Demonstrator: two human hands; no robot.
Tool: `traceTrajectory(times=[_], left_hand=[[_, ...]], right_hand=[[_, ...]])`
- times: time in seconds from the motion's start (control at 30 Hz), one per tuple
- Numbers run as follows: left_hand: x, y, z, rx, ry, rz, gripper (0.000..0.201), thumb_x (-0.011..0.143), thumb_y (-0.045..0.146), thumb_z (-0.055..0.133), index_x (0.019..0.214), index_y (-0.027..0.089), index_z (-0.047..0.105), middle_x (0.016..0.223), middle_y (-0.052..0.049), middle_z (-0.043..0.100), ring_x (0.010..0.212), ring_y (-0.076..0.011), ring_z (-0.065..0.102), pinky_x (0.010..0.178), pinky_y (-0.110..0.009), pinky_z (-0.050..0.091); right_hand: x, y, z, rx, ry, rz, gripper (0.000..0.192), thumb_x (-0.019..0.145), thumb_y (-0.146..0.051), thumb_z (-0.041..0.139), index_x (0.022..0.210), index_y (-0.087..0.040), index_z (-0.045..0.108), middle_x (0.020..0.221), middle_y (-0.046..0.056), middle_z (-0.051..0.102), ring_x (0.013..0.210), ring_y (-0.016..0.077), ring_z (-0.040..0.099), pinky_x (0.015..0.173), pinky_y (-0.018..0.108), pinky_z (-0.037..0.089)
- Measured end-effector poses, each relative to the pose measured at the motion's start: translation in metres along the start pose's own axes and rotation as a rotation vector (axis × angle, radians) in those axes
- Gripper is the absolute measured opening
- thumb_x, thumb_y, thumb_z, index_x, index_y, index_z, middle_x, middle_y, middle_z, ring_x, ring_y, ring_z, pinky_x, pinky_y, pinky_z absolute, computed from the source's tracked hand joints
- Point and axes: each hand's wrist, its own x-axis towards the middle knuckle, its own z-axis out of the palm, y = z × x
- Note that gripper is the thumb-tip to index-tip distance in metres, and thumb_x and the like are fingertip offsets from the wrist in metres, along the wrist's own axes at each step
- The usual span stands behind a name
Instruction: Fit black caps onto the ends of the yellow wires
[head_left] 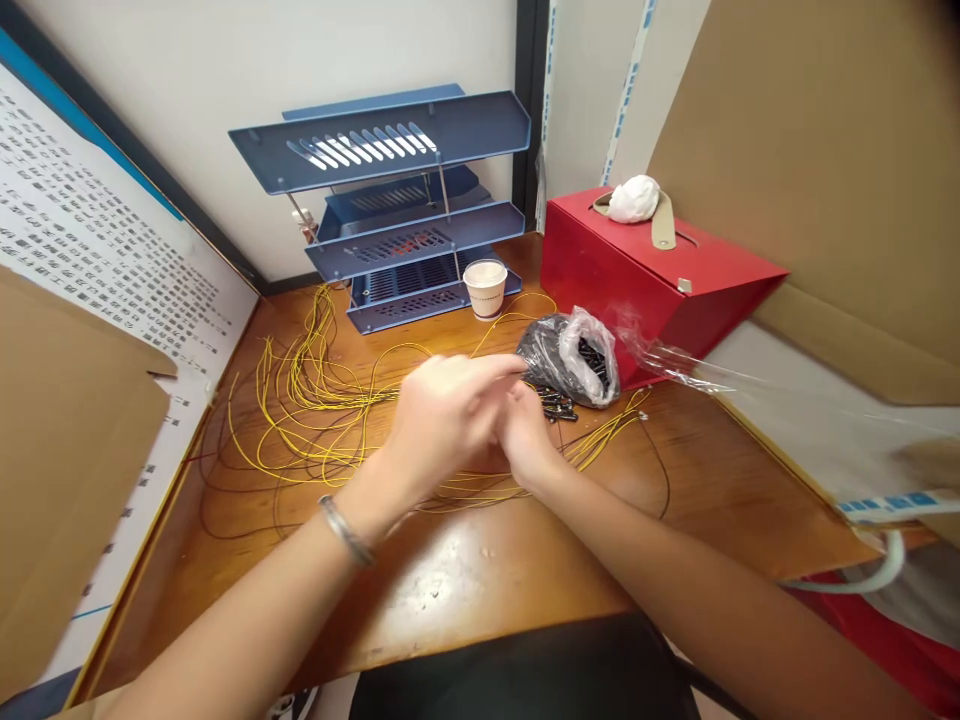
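- you have your left hand (450, 405) and right hand (531, 440) together over the wooden desk (450, 590). what step are you on, would you say?
- my guess is close fingertip work, both your hands bent to one small spot, perhaps with the yellow wires (367, 400).
- are you gripping one of them?
- that i cannot tell. your fingers are drawn in narrow and close to each other, but the back of your left hand covers most of them, and anything pinched between is out of sight.
- where do the wires lie from your fingers, then?
- under and behind them: loose loops spread to your left, and a tighter run comes out past your right hand. small black parts (556, 406) lie just beyond your right fingers, beside the plastic bag (547, 350).
- and what does your next move call for?
- in my judgement, small, steady fingertip movements, with your wrists lifted off the strands. those loops cross each other, so a careless pull could drag several at once.
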Motion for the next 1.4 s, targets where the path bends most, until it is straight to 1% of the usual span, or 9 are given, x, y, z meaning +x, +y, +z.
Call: traceTrajectory(times=[0.1,0.17,0.23,0.37,0.57,0.77,0.93,1.23,1.4], left_hand=[[-0.039,-0.037,-0.012,-0.142,0.025,-0.305,0.016,0.096,0.023,0.061,0.103,0.018,0.074,0.096,-0.003,0.079,0.077,-0.0103,0.072,0.073,-0.022,0.055],[-0.057,-0.054,-0.012,-0.162,0.058,-0.386,0.016,0.095,0.023,0.061,0.101,0.017,0.075,0.097,-0.004,0.079,0.076,-0.0098,0.071,0.071,-0.020,0.056],[-0.069,-0.061,-0.011,-0.154,0.107,-0.392,0.015,0.093,0.022,0.062,0.099,0.016,0.075,0.094,-0.004,0.079,0.070,-0.0088,0.069,0.065,-0.018,0.054],[-0.082,-0.058,-0.009,-0.169,0.127,-0.365,0.013,0.091,0.018,0.063,0.096,0.016,0.075,0.091,-0.004,0.079,0.065,-0.0083,0.068,0.063,-0.018,0.056],[-0.088,-0.050,-0.011,-0.339,0.110,-0.406,0.014,0.090,0.016,0.065,0.096,0.017,0.078,0.096,-0.004,0.081,0.086,-0.0130,0.076,0.087,-0.024,0.063],[-0.089,-0.047,-0.011,-0.549,0.128,-0.590,0.012,0.090,0.021,0.069,0.099,0.017,0.076,0.096,-0.003,0.081,0.088,-0.0097,0.077,0.083,-0.014,0.061],[-0.088,-0.048,-0.013,-0.521,0.143,-0.585,0.008,0.088,0.020,0.072,0.092,0.018,0.079,0.093,-0.001,0.081,0.086,-0.0072,0.076,0.084,-0.011,0.059],[-0.090,-0.051,-0.012,-0.645,0.160,-0.646,0.008,0.084,0.022,0.076,0.089,0.016,0.075,0.087,-0.001,0.080,0.078,-0.0066,0.076,0.076,-0.008,0.059],[-0.088,-0.051,-0.013,-0.627,0.162,-0.615,0.005,0.083,0.020,0.077,0.086,0.016,0.075,0.083,0.001,0.079,0.075,-0.0053,0.075,0.074,-0.006,0.058]], right_hand=[[-0.009,-0.004,0.000,0.031,0.041,0.010,0.032,0.088,-0.048,0.063,0.087,-0.017,0.054,0.064,-0.005,0.051,0.053,0.0076,0.044,0.051,0.022,0.037],[-0.013,-0.007,0.001,0.039,0.033,0.018,0.032,0.083,-0.047,0.066,0.084,-0.019,0.053,0.058,-0.008,0.045,0.048,0.0065,0.035,0.047,0.023,0.029],[-0.016,-0.010,0.001,0.035,0.021,0.020,0.032,0.079,-0.047,0.069,0.084,-0.019,0.053,0.056,-0.009,0.043,0.047,0.0065,0.034,0.046,0.024,0.026],[-0.021,-0.014,0.001,-0.062,0.009,-0.039,0.031,0.082,-0.046,0.068,0.084,-0.018,0.056,0.057,-0.008,0.042,0.048,0.0067,0.034,0.047,0.024,0.025],[-0.031,-0.022,0.004,-0.255,-0.001,-0.119,0.025,0.086,-0.040,0.064,0.083,-0.016,0.059,0.055,-0.008,0.036,0.049,0.0067,0.033,0.049,0.024,0.024],[-0.036,-0.019,0.006,-0.343,-0.046,-0.184,0.024,0.087,-0.038,0.062,0.080,-0.015,0.061,0.057,-0.007,0.038,0.049,0.0062,0.035,0.048,0.022,0.027],[-0.037,-0.019,0.006,-0.381,-0.066,-0.222,0.023,0.088,-0.036,0.061,0.081,-0.014,0.063,0.058,-0.006,0.039,0.048,0.0060,0.036,0.047,0.022,0.028],[-0.038,-0.017,0.004,-0.443,-0.050,-0.256,0.025,0.089,-0.035,0.059,0.080,-0.013,0.065,0.059,-0.006,0.040,0.048,0.0058,0.037,0.048,0.024,0.029],[-0.037,-0.016,0.004,-0.459,-0.030,-0.285,0.024,0.089,-0.034,0.059,0.083,-0.012,0.066,0.056,-0.007,0.039,0.048,0.0063,0.037,0.048,0.024,0.028]])
